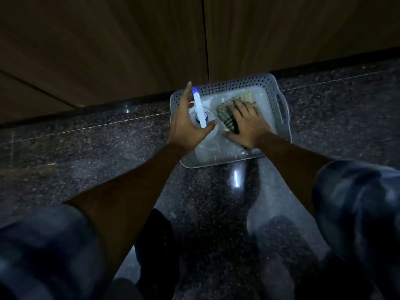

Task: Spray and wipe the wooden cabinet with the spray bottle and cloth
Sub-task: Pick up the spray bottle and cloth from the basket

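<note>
A pale grey perforated basket [279, 92] sits on the dark floor against the wooden cabinet [129, 44]. Inside it stands a clear spray bottle [200, 109] with a white head and blue nozzle. My left hand [187, 124] is spread open around the bottle, fingers straight on its left and thumb reaching under its neck on the right. A folded checked cloth [226, 111] lies in the basket's right half. My right hand [249, 122] lies flat on the cloth with its fingers stretched out.
Dark speckled stone floor [86, 144] runs along the cabinet's base. The cabinet's two door panels meet at a vertical seam [205, 40] just above the basket. My knees in dark trousers fill the lower left [43, 252] and right [359, 204] corners.
</note>
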Available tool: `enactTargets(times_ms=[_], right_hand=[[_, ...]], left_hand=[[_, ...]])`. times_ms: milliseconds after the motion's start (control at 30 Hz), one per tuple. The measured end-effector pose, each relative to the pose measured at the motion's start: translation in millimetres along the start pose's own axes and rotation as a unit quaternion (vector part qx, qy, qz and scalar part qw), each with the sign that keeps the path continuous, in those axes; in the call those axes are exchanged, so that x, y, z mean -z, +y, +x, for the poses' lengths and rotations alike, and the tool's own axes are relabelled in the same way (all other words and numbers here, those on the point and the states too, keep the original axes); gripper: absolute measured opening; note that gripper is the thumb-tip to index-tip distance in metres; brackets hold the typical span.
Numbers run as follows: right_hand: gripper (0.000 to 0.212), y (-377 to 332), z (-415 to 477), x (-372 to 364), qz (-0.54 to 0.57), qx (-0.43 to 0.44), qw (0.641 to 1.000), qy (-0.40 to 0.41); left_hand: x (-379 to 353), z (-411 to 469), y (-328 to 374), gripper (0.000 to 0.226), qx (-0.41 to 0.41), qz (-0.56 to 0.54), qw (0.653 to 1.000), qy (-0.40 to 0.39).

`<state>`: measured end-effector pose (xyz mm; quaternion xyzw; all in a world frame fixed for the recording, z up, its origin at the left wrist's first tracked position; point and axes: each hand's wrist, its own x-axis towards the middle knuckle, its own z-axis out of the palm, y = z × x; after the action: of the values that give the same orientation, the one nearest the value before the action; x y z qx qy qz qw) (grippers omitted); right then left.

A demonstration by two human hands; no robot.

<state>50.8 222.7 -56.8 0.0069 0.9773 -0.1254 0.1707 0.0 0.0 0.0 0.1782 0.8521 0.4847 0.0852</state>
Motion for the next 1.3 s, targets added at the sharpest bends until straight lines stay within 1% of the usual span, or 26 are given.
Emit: enactTargets(times_ms=[100,233,333,433,500,567,633,667,700,733,767,800,833,867,900,933,967,1000,1033,1100,1133,1200,1267,1300], right_hand=[[0.101,7,4,-14,-0.035,0.0,0.999,-0.007],[0.094,17,6,-29,-0.041,0.007,0.999,0.014],[0.078,20,6,-37,-0.043,0.009,0.999,0.026],[0.064,16,8,-43,-0.028,0.001,0.999,0.031],[0.065,16,12,-40,0.004,-0.004,1.0,0.027],[0.064,20,12,-32,0.063,0.008,0.998,0.026],[0.055,20,6,-13,0.172,0.001,0.985,0.022],[0.05,17,2,1,0.245,-0.026,0.969,0.031],[0.045,13,-3,14,0.332,-0.072,0.939,0.052],[0.041,7,-9,28,0.433,-0.129,0.889,0.08],[0.038,0,-17,44,0.544,-0.184,0.811,0.111],[0.039,-4,-25,61,0.65,-0.228,0.712,0.135],[0.042,-8,-36,79,0.746,-0.241,0.605,0.143],[0.047,-11,-49,98,0.824,-0.227,0.501,0.133],[0.052,-15,-66,118,0.881,-0.197,0.412,0.119],[0.056,-17,-83,139,0.916,-0.166,0.346,0.117],[0.058,-19,-101,161,0.934,-0.136,0.303,0.13],[0.058,-21,-120,183,0.943,-0.107,0.281,0.142],[0.055,-23,-139,205,0.946,-0.084,0.274,0.15],[0.049,-30,-174,248,0.948,-0.053,0.267,0.166],[0.049,-33,-193,268,0.946,-0.041,0.265,0.183],[0.051,-41,-230,309,0.938,-0.027,0.267,0.218],[0.046,-47,-269,345,0.936,-0.023,0.268,0.226],[0.041,-50,-288,362,0.937,-0.022,0.266,0.226]], left_hand=[[-16,2,-3,0.1,0.006,-0.004,1.0,0.013],[-34,5,-7,0.097,0.031,-0.05,0.998,0.037],[-43,7,-12,0.087,0.039,-0.079,0.994,0.065],[-52,11,-16,0.07,0.052,-0.078,0.99,0.107],[-52,15,-12,0.067,0.084,-0.093,0.987,0.099],[-51,18,-4,0.068,0.118,-0.121,0.981,0.098],[-48,20,7,0.067,0.133,-0.132,0.976,0.11],[-43,21,14,0.066,0.122,-0.128,0.977,0.117],[-38,21,22,0.063,0.103,-0.122,0.979,0.123],[-31,22,31,0.059,0.082,-0.117,0.981,0.129],[-24,22,43,0.057,0.069,-0.115,0.982,0.131],[-17,23,56,0.057,0.061,-0.117,0.982,0.132],[-9,23,71,0.059,0.053,-0.121,0.982,0.135],[0,24,87,0.064,0.045,-0.126,0.981,0.14],[8,25,105,0.069,0.037,-0.132,0.98,0.146],[17,25,123,0.072,0.029,-0.14,0.978,0.154],[26,23,142,0.073,0.02,-0.147,0.976,0.16],[36,23,162,0.073,0.012,-0.152,0.975,0.164],[46,21,181,0.071,0.007,-0.155,0.974,0.165],[63,15,218,0.06,-0.007,-0.156,0.973,0.168],[71,10,240,0.057,-0.018,-0.154,0.973,0.17],[85,-2,285,0.061,-0.037,-0.146,0.976,0.158],[95,-16,332,0.066,-0.067,-0.13,0.979,0.143],[97,-22,354,0.064,-0.076,-0.131,0.979,0.137]])
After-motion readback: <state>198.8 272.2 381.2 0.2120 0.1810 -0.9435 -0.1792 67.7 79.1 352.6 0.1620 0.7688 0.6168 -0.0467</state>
